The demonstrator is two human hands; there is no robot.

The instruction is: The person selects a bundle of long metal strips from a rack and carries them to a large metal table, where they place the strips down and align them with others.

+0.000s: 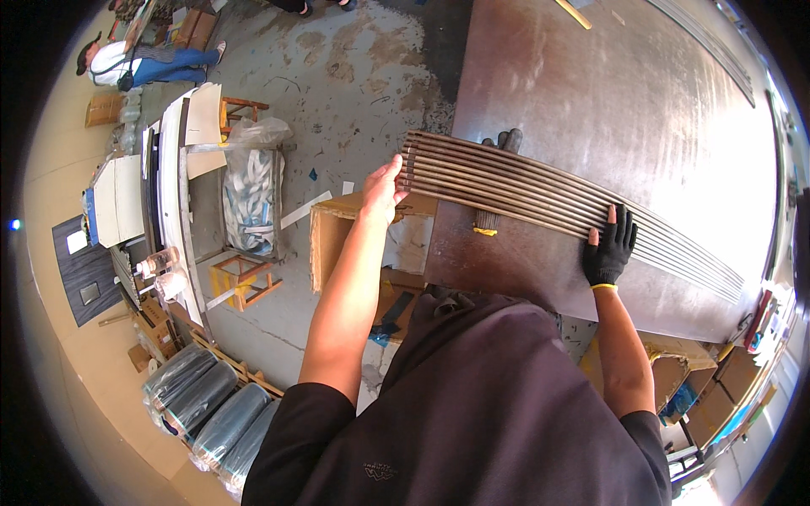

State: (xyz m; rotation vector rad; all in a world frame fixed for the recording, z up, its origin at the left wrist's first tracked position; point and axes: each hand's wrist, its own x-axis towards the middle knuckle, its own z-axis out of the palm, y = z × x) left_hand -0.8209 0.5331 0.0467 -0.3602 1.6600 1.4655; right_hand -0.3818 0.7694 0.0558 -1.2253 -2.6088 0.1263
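A long flat bundle of thin metal strips or rods [506, 177] lies side by side across a dark metal-topped table [538, 76], its left end reaching past the table's left edge. At that end is my bare left hand [381, 186], thumb on top and fingers partly hidden behind the ends. My right hand [610, 243], in a black glove with thumb and index fingertip bare, rests on the strips farther along, fingers spread. Whether it grips them is not clear. Beneath the bundle lies another dark glove [487, 220], its yellow cuff and fingers sticking out on either side.
An open cardboard box [338, 237] stands by the table's left edge. A yellow strip [574, 14] and long metal profiles [709, 47] lie on the table's far part. Leftward are a metal-framed rack [278, 202], a small stool [243, 281], plastic-wrapped rolls [231, 420] and a person [149, 63].
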